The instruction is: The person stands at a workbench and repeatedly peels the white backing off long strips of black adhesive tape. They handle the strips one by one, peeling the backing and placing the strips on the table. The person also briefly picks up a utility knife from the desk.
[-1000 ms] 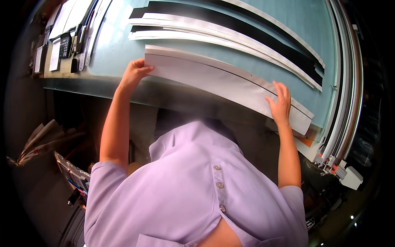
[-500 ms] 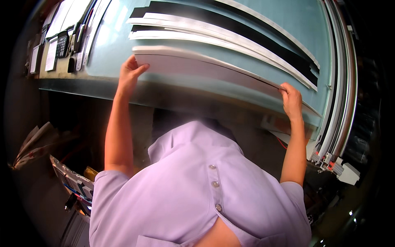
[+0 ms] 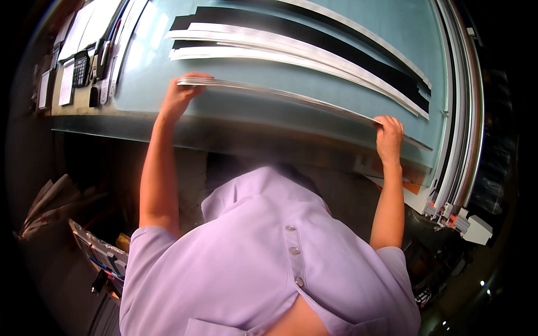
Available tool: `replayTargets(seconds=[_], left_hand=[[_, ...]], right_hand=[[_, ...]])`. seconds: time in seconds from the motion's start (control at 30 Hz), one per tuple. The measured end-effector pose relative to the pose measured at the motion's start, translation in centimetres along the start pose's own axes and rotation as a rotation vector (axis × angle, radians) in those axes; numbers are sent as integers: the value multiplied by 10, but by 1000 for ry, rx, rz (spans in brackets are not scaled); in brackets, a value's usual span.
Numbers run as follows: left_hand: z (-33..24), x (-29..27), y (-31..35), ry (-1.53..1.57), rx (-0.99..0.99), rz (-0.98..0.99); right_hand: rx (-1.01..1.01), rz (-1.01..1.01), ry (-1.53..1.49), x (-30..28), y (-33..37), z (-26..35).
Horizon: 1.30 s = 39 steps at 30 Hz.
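Observation:
Both my hands grip a stack of long, thin white strips (image 3: 291, 99), seen nearly edge-on above the near part of the glass-like tabletop (image 3: 143, 84). My left hand (image 3: 184, 96) is closed around its left end, with the fingers over the top. Toward the right end, my right hand (image 3: 389, 134) pinches the stack, and a bit of it sticks out past the fingers. Beyond the stack lie more white strips (image 3: 269, 55) in a loose pile. Black strips (image 3: 302, 33) lie behind them, partly covered, and another white strip (image 3: 358, 39) is farther back.
A long metal rail (image 3: 471, 112) runs along the table's right side, with a white end piece (image 3: 477, 229). At the left are a calculator (image 3: 81, 70), papers (image 3: 66, 84), a ruler (image 3: 126, 42) and pens. An open box (image 3: 98, 246) stands low at the left.
The held strips have tilted from showing a broad pale face to nearly edge-on. My right hand has shifted slightly left and down; the left hand's fingers now lie over the stack.

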<state>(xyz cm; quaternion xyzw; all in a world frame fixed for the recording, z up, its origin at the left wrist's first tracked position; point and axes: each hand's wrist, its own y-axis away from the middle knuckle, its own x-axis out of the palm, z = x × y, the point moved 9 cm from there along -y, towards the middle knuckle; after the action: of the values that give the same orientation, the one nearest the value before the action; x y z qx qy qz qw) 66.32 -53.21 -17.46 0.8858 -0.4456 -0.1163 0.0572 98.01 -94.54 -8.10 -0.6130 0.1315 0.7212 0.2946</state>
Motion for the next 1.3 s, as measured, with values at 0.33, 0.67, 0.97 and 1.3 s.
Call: replayTargets(seconds=[0.33, 0.67, 0.97, 1.3], left_hand=[[-10, 10, 1, 231, -22, 18], [0, 32, -5, 294, 18, 48], [6, 21, -10, -45, 17, 0], [-5, 32, -12, -349, 168, -41]], right_hand=[[-19, 70, -66, -4, -4, 3], [-13, 86, -24, 4, 2, -2], [-55, -11, -35, -6, -1, -2], [-79, -13, -15, 1, -2, -13]])
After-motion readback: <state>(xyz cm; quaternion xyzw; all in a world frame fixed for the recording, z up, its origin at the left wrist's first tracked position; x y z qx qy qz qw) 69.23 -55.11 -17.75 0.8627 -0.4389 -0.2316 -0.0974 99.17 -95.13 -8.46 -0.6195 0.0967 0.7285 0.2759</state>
